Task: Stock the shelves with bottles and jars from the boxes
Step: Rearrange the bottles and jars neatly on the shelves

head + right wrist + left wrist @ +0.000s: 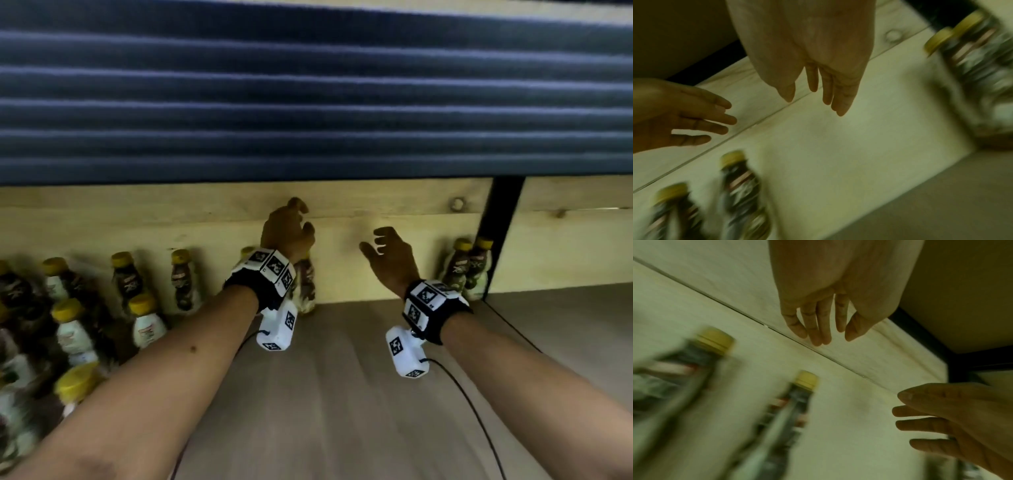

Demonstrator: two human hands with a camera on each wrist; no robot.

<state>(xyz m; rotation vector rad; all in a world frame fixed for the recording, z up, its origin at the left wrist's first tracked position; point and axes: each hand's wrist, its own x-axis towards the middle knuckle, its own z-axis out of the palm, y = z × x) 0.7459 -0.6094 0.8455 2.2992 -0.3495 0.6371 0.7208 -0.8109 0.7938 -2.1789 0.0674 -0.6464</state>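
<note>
Several brown-and-white bottles with yellow caps stand in rows on the left of the wooden shelf. One bottle stands against the back board, just below my left wrist. Two more bottles stand at the right beside a black post. My left hand hovers above that middle bottle with its fingers loosely spread and holds nothing. My right hand is a short way to its right, also relaxed and holding nothing. The left wrist view shows the left hand above two blurred bottles. The right wrist view shows the right hand over bare back board.
A pale wooden back board closes the shelf behind the hands. A black post stands at the right. A dark ribbed shelf underside hangs overhead. Bare shelf floor lies between the middle bottle and the right pair.
</note>
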